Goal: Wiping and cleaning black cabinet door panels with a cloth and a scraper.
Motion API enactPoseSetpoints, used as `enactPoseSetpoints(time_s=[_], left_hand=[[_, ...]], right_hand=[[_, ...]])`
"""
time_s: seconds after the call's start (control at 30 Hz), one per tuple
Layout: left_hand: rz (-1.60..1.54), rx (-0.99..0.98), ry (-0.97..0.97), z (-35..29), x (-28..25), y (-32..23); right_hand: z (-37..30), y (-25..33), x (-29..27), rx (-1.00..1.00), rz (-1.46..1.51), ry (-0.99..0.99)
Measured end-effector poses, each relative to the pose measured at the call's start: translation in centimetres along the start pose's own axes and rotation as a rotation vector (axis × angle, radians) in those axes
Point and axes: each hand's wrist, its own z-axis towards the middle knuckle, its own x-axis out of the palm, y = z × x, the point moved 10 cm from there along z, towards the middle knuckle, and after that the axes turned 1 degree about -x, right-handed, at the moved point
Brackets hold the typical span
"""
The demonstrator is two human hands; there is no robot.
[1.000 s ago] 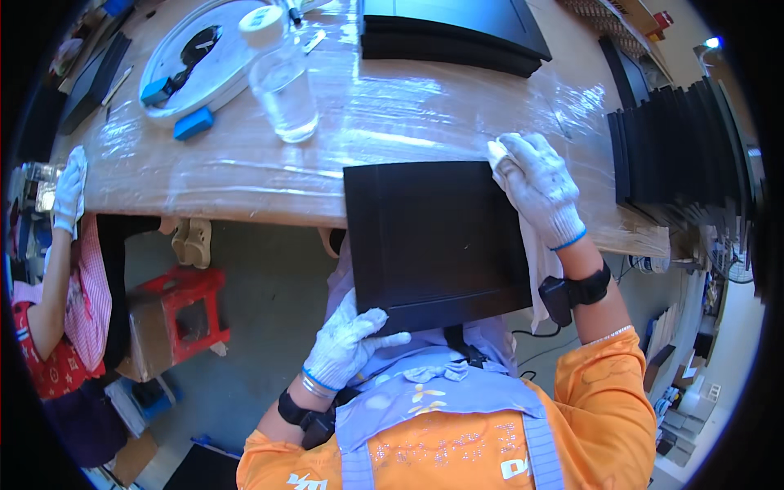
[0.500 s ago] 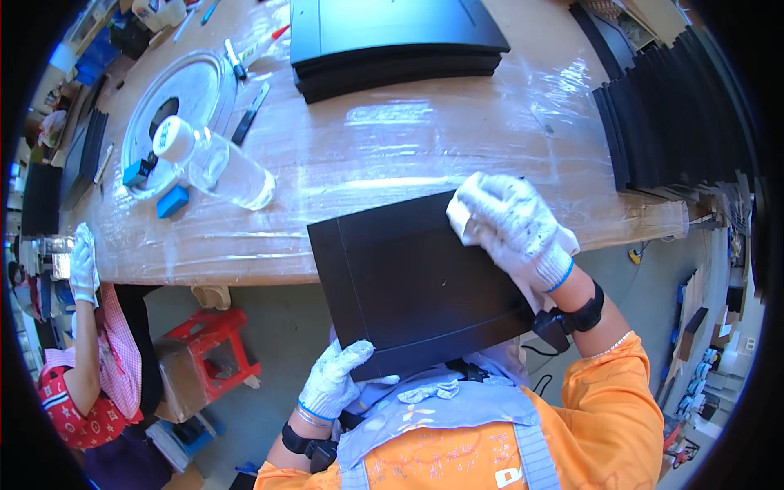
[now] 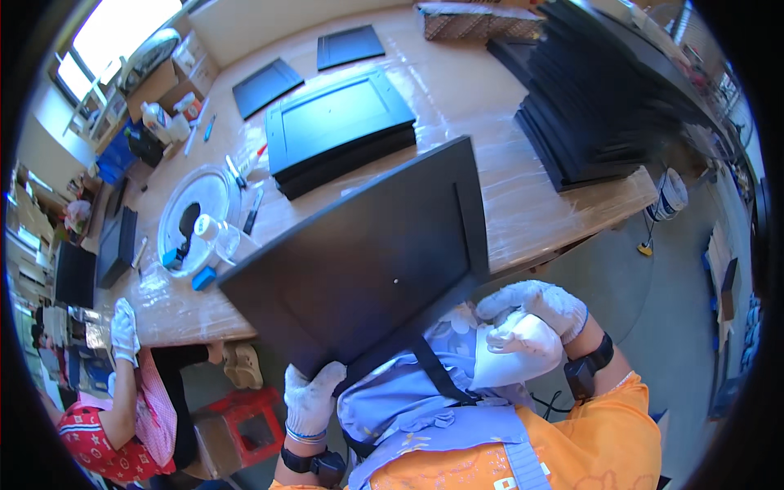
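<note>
A black rectangular panel (image 3: 359,261) with a raised border is tilted up in front of me. My left hand (image 3: 314,398), in a white knit glove, is closed on its lower left edge, the thumb on the near side. My right hand (image 3: 539,310), gloved too, is off the panel, to the right of its lower corner. A bunched white cloth (image 3: 518,359) is gripped in it, over my lap. A pale speck shows on the panel's face near its middle.
A stack of black panels (image 3: 343,122) lies on the film-covered table (image 3: 539,220), with a taller stack (image 3: 580,122) on the right. At left are a round tray (image 3: 175,204), a clear bottle (image 3: 224,237) and a blue block (image 3: 204,278). A co-worker's gloved hand (image 3: 124,331) shows far left.
The panel has tilted up, showing its bordered face. My right hand has left its upper right corner with the cloth and come down toward my lap. The view has shifted to show more table.
</note>
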Motion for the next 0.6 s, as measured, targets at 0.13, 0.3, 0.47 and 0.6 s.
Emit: enactPoseSetpoints(time_s=[0.13,0.3,0.47,0.6], left_hand=[[0.587,0.879,0.118,-1.7,6.0,-10.3],[1.029,1.348,0.378,-5.4,9.7,-11.7],[1.367,1.593,0.314,-9.1,11.3,-13.8],[1.300,1.626,0.032,-8.3,10.5,-14.7]], right_hand=[[-1.5,5.0,1.5,-0.310,0.056,-0.023],[-3.3,1.9,1.7,-0.052,-0.189,-0.064],[-5.4,2.6,4.7,-0.192,0.297,-0.167],[-9.4,6.7,3.0,-0.412,0.035,-0.448]])
